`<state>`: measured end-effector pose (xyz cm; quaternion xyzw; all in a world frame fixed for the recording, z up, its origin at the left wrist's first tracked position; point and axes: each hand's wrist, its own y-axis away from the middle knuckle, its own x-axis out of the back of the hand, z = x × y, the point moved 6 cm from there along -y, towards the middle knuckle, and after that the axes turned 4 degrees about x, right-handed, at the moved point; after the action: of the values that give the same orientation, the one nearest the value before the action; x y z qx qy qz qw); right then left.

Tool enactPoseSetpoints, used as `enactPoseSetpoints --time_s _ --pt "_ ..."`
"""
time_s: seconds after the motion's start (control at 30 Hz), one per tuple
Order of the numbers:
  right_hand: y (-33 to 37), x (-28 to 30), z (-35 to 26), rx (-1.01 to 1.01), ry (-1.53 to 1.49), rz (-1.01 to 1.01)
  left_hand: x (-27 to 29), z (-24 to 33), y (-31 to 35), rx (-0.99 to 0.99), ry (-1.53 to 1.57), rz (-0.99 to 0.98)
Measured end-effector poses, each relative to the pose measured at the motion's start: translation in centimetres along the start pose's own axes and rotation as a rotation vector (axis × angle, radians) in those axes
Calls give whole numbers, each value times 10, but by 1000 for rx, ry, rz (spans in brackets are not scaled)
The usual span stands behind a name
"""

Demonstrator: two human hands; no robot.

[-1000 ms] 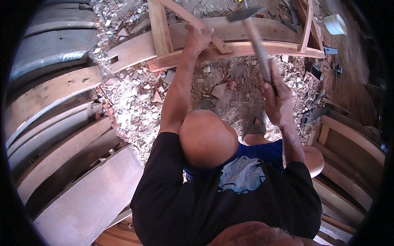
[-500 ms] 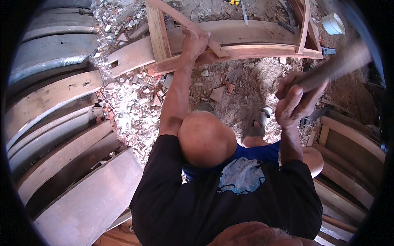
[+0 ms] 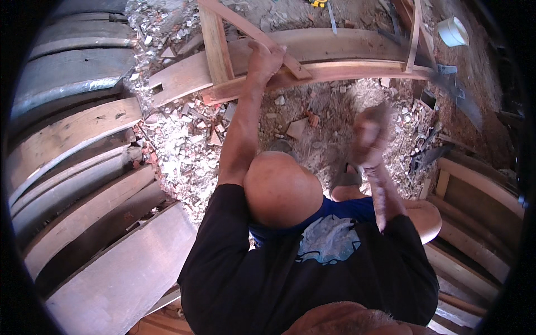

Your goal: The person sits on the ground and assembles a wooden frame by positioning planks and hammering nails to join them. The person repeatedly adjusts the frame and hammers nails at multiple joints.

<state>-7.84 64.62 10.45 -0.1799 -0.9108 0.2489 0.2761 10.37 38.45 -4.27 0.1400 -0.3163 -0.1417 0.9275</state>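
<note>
My left hand [image 3: 265,61] is wrapped over a narrow wooden slat [image 3: 237,22] that lies aslant across a wooden frame. Under it run the frame's long reddish rail [image 3: 346,71] and a wider crosspiece [image 3: 218,50], near the left end. My right hand [image 3: 372,131], smeared by motion, is closed in a fist nearer to me than the rail. The wooden-handled tool it grips is hard to make out. A dark blurred streak [image 3: 463,100] beyond the frame's right corner may be the tool's head; its kind is unclear.
A wide board [image 3: 335,44] lies behind the rail. Stacked planks [image 3: 72,120] line the left side, with more timber [image 3: 480,190] at the right. Rubble [image 3: 178,139] covers the ground. A white bucket [image 3: 453,32] and a yellow tool [image 3: 319,3] are farther off.
My right hand has swung left and slightly down, and the wooden handle that pointed up to the right no longer shows clearly. My left hand keeps its place on the slat.
</note>
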Motion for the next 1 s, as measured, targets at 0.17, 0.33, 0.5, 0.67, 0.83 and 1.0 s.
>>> enactPoseSetpoints --time_s 0.17,0.33,0.5,0.67,0.83,1.0 --pt "-25 -29 -6 -485 240 -437 2 -43 -26 -53 64 25" --pt "-50 3 -57 67 -225 313 3 -5 1 22 -29 15" --pt "23 -25 9 -143 276 -332 -17 -45 -28 10 175 -38" --pt "-36 0 -37 -54 108 -15 1 -18 -4 78 -13 99" --pt "50 -14 49 -347 347 -422 -2 -24 -16 38 8 112" --pt "-15 -17 -13 -296 250 -272 5 -45 -14 46 85 20"
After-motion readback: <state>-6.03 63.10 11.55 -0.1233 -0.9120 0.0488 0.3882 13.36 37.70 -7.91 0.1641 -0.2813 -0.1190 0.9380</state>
